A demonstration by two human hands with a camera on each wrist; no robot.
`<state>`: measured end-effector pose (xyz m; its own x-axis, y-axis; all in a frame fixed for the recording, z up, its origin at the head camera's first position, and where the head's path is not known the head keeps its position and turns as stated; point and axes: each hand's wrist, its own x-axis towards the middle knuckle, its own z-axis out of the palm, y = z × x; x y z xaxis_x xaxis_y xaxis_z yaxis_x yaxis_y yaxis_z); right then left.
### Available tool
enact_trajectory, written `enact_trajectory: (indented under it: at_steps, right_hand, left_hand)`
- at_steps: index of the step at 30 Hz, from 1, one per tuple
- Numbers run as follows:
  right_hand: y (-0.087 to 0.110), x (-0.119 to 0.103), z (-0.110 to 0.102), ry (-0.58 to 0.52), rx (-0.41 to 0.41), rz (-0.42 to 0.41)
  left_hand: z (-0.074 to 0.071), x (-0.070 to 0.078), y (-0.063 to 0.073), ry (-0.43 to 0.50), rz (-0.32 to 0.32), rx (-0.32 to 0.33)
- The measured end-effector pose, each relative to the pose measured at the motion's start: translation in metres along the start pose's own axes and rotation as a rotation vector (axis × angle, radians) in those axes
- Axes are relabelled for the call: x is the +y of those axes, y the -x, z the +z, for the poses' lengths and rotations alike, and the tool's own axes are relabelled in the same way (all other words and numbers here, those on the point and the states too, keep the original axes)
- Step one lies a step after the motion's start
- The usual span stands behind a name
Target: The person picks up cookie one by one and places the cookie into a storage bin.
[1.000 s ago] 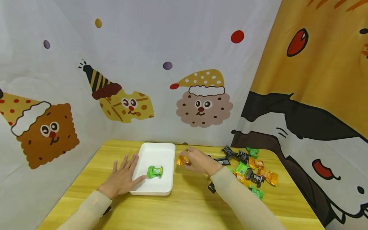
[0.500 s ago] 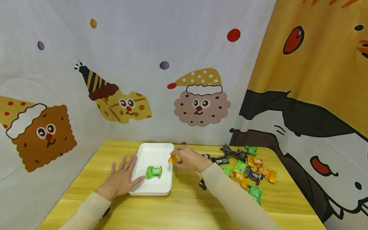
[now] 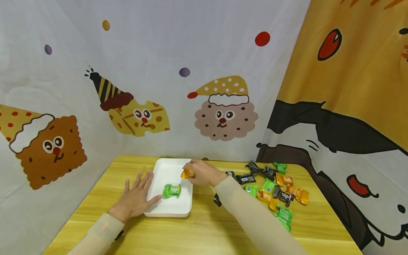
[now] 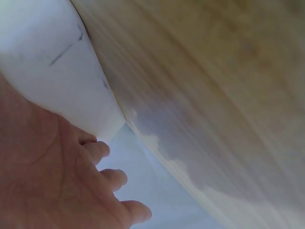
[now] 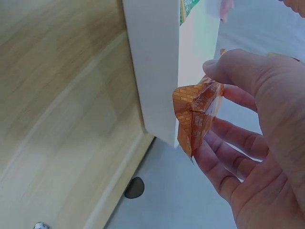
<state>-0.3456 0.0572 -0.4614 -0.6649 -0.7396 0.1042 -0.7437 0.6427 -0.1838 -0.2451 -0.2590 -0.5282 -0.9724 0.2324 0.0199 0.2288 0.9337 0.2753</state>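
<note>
A white tray (image 3: 169, 210) stands on the wooden table. My left hand (image 3: 132, 198) lies with straight, spread fingers along the tray's left edge, its thumb reaching over the rim; the left wrist view shows its palm beside the tray's outer wall. Inside the tray is a green-wrapped candy (image 3: 171, 191), near the thumb tip. My right hand (image 3: 205, 172) pinches an orange-wrapped candy (image 5: 198, 112) between thumb and fingers, over the right part of the tray in the head view. Part of the wrapper is hidden behind the thumb and fingers.
On the table's right side lie several loose candies in black (image 3: 245, 178), green (image 3: 283, 216) and orange (image 3: 298, 194) wrappers, some touching. A dark object shows under the right wrist. Behind the table hangs a printed cartoon curtain (image 3: 153, 42).
My right hand has carried the orange-wrapped candy leftward, from beside the tray to above its right part. The left hand and the green-wrapped candy keep their places.
</note>
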Motion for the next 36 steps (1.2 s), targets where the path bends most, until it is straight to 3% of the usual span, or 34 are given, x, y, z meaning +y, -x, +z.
enact_trajectory:
  at_steps: [25, 30, 36]
  right_hand:
    - [-0.066, -0.007, 0.013, 0.054, -0.138, 0.036]
    - [-0.071, -0.007, 0.016, 0.098, -0.144, 0.043]
    - [-0.071, -0.005, 0.014, 0.07, -0.138, 0.07]
  left_hand:
    - [-0.005, -0.001, 0.0, -0.017, -0.022, -0.008]
    - [-0.006, 0.001, 0.002, -0.011, -0.027, -0.021]
    - [-0.006, 0.004, 0.0, -0.023, -0.021, -0.023]
